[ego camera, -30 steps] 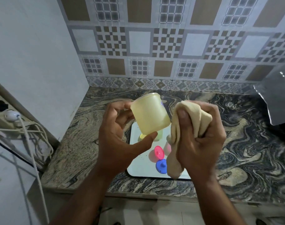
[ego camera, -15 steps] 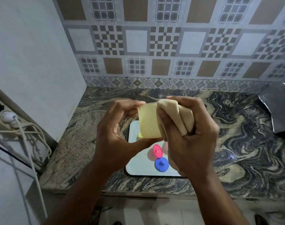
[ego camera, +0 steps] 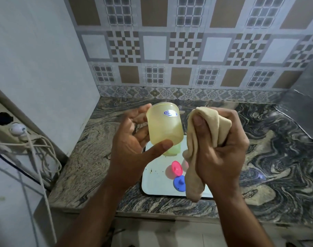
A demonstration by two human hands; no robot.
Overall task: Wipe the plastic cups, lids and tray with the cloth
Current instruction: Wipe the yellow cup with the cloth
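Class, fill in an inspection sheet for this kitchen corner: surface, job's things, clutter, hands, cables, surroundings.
Surface: marbled stone counter, white tray with brown specks.
Job's things: yellow cup held up; beige cloth bunched; pink lid, blue lid, green cup on tray.
Clutter: nothing seen.
Hands: left hand holds yellow cup; right hand grips cloth.
Cables: white cord from wall socket, left.
Surroundings: patterned tile wall.

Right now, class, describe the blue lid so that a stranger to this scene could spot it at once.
Find the white tray on the marbled counter. Near its front edge lies the blue lid, beside the hanging cloth. It sits just in front of the pink lid and is the only blue piece.
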